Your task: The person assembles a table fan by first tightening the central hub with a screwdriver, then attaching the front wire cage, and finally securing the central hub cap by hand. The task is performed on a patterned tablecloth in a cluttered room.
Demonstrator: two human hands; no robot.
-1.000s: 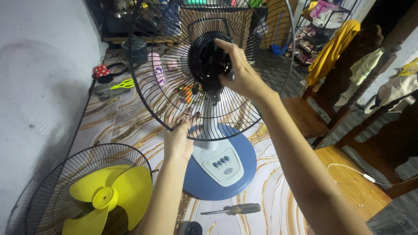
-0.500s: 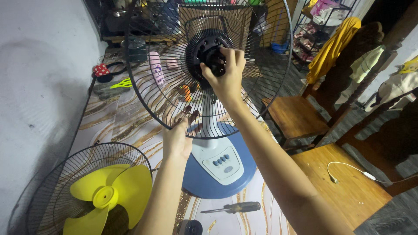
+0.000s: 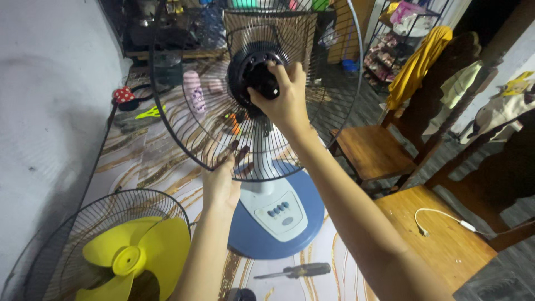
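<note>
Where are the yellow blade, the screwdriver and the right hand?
yellow blade [image 3: 129, 261]: head view, on its hub.
screwdriver [image 3: 305, 270]: head view, on its dark handle.
right hand [image 3: 282, 100]: head view, on its back.

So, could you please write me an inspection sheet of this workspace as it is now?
Surface: table with gold-veined marble pattern.
Job's things: fan on blue base; rear guard mounted; black hub nut at centre.
Clutter: yellow blade lying in loose front guard; screwdriver; green scissors; pink bottle.
Hands: left hand holds the rear guard's lower rim; right hand grips the hub nut.
Cables: white cable on wooden bench.
Surroundings: wooden chair; yellow cloth hanging.
</note>
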